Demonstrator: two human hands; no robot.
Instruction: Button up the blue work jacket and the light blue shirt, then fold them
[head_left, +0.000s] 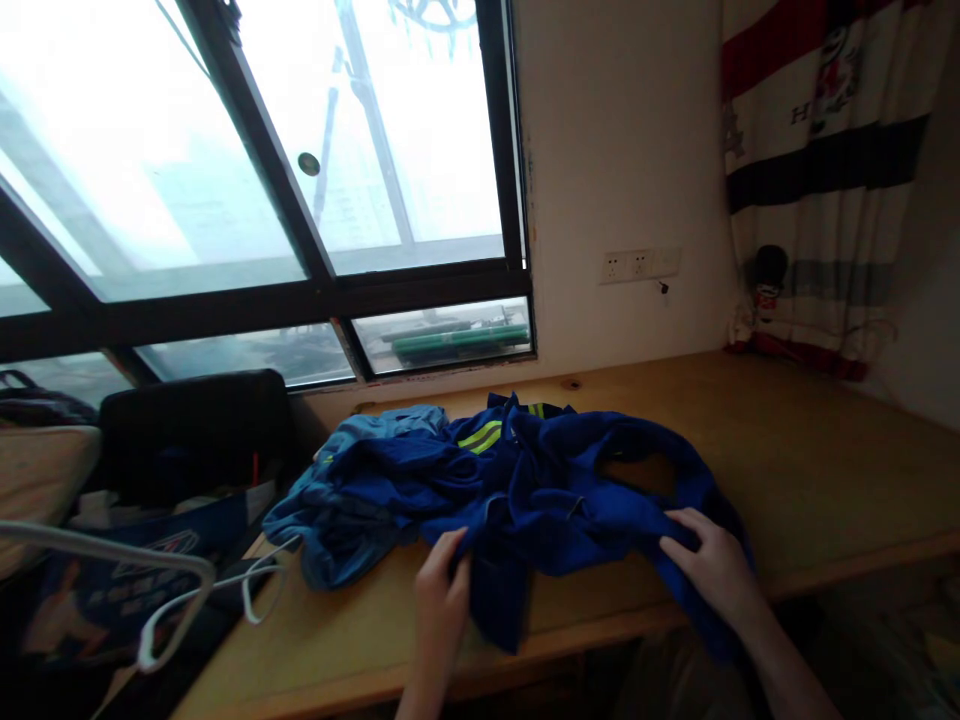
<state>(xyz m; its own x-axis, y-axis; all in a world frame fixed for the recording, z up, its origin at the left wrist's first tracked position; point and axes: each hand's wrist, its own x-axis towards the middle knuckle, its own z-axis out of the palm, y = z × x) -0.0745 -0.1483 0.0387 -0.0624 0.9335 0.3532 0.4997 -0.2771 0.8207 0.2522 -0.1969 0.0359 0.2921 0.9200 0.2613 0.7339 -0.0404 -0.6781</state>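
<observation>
A crumpled blue jacket (540,480) with yellow-green stripes lies on a long wooden table (810,470), part of it hanging over the near edge. My left hand (441,600) pinches a fold of the blue fabric near the table's front edge. Over on the garment's right side, my right hand (712,565) grips the cloth with curled fingers. A lighter blue piece of clothing (352,480) is bunched at the jacket's left.
A white clothes hanger (172,590) lies at the table's left end beside a dark bag (195,430) and other fabric. A large window (255,180) fills the wall behind. Wall sockets (637,265) and a striped curtain (825,150) are at the right.
</observation>
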